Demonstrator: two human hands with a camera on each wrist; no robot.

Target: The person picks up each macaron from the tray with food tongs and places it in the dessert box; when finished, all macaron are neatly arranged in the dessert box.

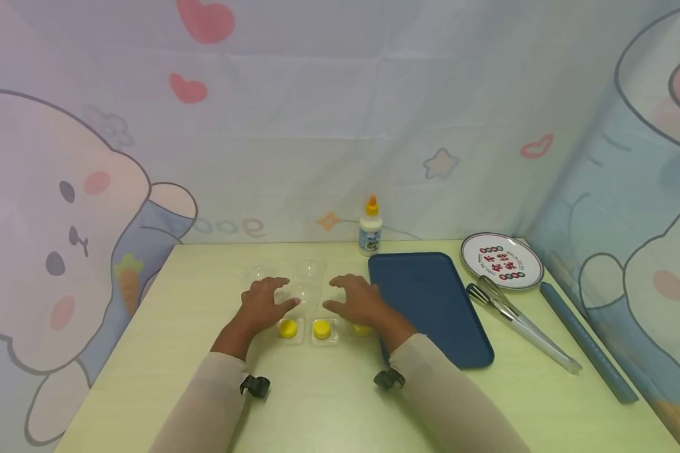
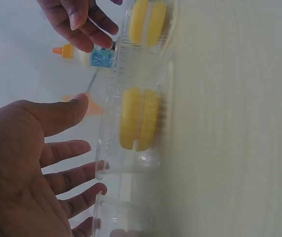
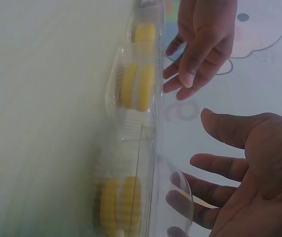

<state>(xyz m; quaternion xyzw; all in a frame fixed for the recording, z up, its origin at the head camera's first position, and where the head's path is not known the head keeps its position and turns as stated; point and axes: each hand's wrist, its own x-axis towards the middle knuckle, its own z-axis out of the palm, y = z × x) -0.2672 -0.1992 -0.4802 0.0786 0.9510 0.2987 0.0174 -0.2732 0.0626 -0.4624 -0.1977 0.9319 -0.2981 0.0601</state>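
Observation:
Three yellow sandwich cookies, like macarons, sit in a row in small clear plastic boxes: the left macaron (image 1: 288,328), the middle macaron (image 1: 322,329) and the right macaron (image 1: 362,329), partly covered by my right wrist. Behind the row lie clear domed plastic pieces (image 1: 309,269). My left hand (image 1: 263,303) is over the left side of these, fingers spread and lightly bent, holding nothing. Opposite it, my right hand (image 1: 359,303) has its fingers loosely spread with nothing gripped. In the right wrist view, its fingertips overlap a clear dome (image 3: 186,202).
A dark blue tray (image 1: 430,308) lies right of my right hand. Beyond it are a white printed plate (image 1: 501,259), metal tongs (image 1: 524,324) and a long grey-blue bar (image 1: 589,343). A glue bottle with an orange tip (image 1: 370,229) stands at the back edge, before the curtain.

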